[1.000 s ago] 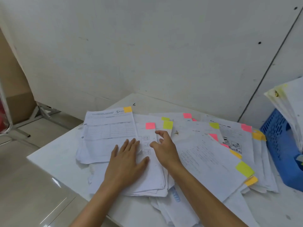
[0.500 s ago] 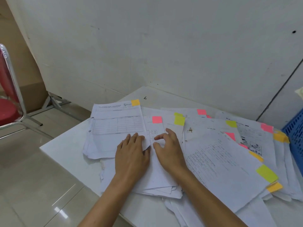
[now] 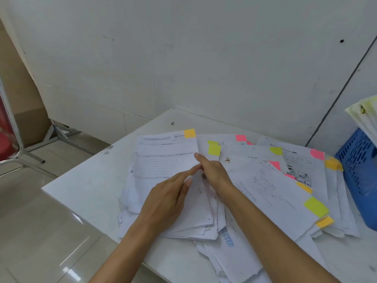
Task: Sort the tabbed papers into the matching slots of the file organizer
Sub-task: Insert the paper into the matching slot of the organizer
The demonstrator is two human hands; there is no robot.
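A loose pile of tabbed papers point(image 3: 265, 184) is spread over the white desk point(image 3: 85, 180), which stands in a corner against a pale wall. The sheets overlap at odd angles and carry sticky tabs in orange, pink and yellow-green. The left hand point(image 3: 167, 199) lies flat on the near part of the pile, fingers straight and stretched toward the right hand, their tips at the raised edge of a sheet. The right hand point(image 3: 214, 170) sits just beside it, almost touching. Its index finger reaches out onto a printed form point(image 3: 163, 160) with an orange tab point(image 3: 190, 133) at its far corner, while its other fingers curl down against the paper. Whether they truly pinch a sheet cannot be told. Just beyond the right hand a yellow-green tab point(image 3: 214, 149) shows, and farther back a pink tab point(image 3: 240, 137). The blue file organizer point(image 3: 357, 164) stands at the right end of the desk, touching the pile's edge, with some sheets point(image 3: 367, 117) already upright in it. A red chair point(image 3: 8, 127) with a metal frame shows at the far left on the tiled floor.
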